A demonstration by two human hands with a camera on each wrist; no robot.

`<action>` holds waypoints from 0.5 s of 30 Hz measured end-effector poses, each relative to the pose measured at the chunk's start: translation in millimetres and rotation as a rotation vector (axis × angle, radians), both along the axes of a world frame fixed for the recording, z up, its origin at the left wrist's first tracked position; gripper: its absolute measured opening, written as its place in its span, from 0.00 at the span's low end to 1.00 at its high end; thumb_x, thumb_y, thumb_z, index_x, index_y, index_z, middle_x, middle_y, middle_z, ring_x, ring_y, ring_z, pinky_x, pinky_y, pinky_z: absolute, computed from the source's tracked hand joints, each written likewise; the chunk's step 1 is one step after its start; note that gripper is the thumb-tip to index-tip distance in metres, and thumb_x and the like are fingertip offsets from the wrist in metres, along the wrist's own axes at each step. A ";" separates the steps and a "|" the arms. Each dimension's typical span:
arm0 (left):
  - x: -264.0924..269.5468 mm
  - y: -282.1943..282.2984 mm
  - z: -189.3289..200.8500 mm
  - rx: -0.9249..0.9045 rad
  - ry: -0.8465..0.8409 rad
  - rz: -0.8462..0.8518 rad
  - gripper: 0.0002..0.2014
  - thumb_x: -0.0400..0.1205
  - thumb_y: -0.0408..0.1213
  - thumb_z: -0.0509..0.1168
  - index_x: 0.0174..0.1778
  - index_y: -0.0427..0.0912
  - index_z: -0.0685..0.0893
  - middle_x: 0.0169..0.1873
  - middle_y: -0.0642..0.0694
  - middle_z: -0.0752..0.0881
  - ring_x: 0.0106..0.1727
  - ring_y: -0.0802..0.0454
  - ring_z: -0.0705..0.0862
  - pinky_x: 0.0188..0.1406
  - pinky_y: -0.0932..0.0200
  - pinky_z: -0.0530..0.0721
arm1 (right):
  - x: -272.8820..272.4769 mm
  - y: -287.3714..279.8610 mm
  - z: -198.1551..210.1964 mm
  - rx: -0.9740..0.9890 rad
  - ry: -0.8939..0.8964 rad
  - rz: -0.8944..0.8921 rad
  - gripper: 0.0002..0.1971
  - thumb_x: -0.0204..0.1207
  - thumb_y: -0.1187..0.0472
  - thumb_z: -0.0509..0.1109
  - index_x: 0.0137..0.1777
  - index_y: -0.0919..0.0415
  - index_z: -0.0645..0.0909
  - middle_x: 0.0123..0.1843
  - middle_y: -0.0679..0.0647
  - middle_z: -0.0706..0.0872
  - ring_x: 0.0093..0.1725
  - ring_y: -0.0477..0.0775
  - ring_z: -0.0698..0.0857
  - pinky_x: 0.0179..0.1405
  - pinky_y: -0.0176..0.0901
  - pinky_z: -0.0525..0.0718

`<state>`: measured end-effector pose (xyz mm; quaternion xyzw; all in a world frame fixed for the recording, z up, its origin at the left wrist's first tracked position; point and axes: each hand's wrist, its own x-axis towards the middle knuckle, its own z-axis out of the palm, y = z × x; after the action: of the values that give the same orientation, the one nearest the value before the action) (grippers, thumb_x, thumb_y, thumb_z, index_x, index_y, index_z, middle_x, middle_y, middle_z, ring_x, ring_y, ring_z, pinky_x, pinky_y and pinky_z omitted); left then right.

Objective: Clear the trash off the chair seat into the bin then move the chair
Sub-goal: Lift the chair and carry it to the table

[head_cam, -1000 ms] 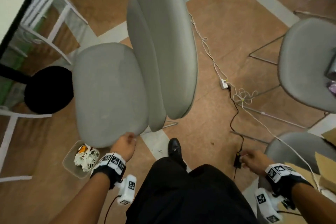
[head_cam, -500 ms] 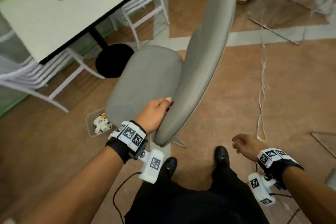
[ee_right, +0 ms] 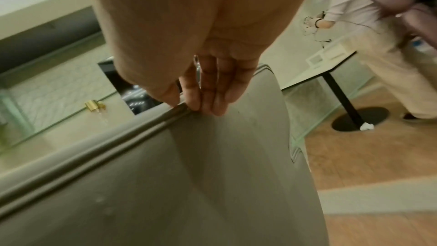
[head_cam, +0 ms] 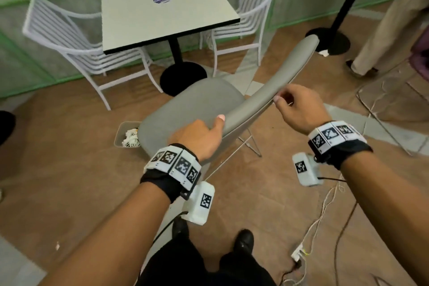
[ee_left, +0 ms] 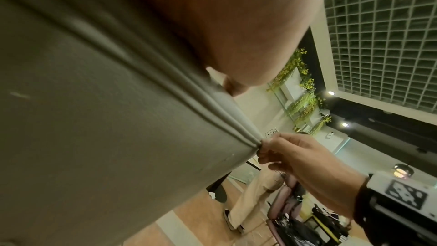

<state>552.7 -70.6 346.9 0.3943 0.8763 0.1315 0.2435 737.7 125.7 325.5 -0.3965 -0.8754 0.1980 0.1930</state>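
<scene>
My head view is evenly lit from overhead, soft and fairly bright, with only faint shadows on the floor (head_cam: 69, 146). Straight lines bow near the edges, the usual wide-angle bend, and the far white chairs (head_cam: 69, 37) look slightly smeared. From my left wrist view I see small ceiling spotlights (ee_left: 331, 93) glaring as white dots, while the close grey chair back (ee_left: 94, 119) is dim and soft. My right wrist view is the worst: motion blur throughout, the palm (ee_right: 189, 16) looming out of focus
</scene>
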 end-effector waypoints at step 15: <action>25.8 16.8 3.7 -0.027 0.328 0.139 0.38 0.80 0.69 0.39 0.28 0.42 0.80 0.27 0.44 0.81 0.31 0.40 0.79 0.36 0.50 0.74 | -47.8 90.6 14.4 0.356 -0.421 0.366 0.28 0.80 0.36 0.48 0.42 0.49 0.87 0.38 0.50 0.87 0.44 0.56 0.83 0.56 0.52 0.73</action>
<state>578.5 -53.8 350.6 0.3457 0.9311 0.0703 0.0930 689.9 216.3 339.9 -0.2251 -0.9736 -0.0129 0.0354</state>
